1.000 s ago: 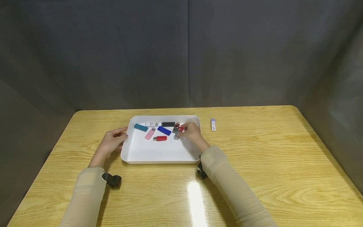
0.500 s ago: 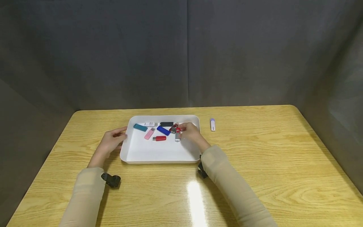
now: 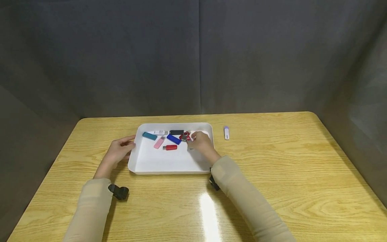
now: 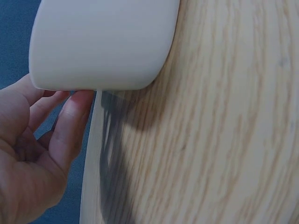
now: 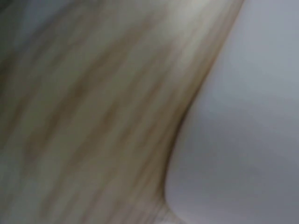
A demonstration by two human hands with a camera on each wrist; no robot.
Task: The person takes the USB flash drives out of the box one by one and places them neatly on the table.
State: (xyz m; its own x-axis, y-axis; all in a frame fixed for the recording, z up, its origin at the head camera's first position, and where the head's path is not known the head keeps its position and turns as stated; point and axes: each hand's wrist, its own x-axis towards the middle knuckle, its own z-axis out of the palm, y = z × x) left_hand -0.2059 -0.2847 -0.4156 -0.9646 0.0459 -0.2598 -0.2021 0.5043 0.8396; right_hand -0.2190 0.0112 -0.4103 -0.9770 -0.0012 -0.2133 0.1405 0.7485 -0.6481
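Observation:
A white tray [image 3: 169,164] holds several USB sticks. My left hand [image 3: 116,153] touches the tray's outer left wall; in the left wrist view its thumb and fingertips [image 4: 77,105] meet the white wall. Inside the tray's right part, my right hand [image 3: 202,142] pinches a red-and-silver USB stick [image 3: 188,139], mostly hidden by the fingers. Just left of it lie a red-and-dark swivel USB stick [image 3: 184,136], a black one [image 3: 176,132] and a blue one [image 3: 174,139]. The right wrist view is blurred and shows only tray wall and tabletop.
Also in the tray are a teal stick [image 3: 149,135], a white one [image 3: 160,132], a pink one [image 3: 159,142] and a red one [image 3: 170,147]. A white-and-purple USB stick [image 3: 226,133] lies on the wooden table [image 3: 272,161], right of the tray. A dark curtain [image 3: 193,60] hangs behind.
The red-and-silver stick has turned and slid slightly, and my right fingers now cover most of it. The black and swivel sticks have shifted a little left. My left hand keeps its place.

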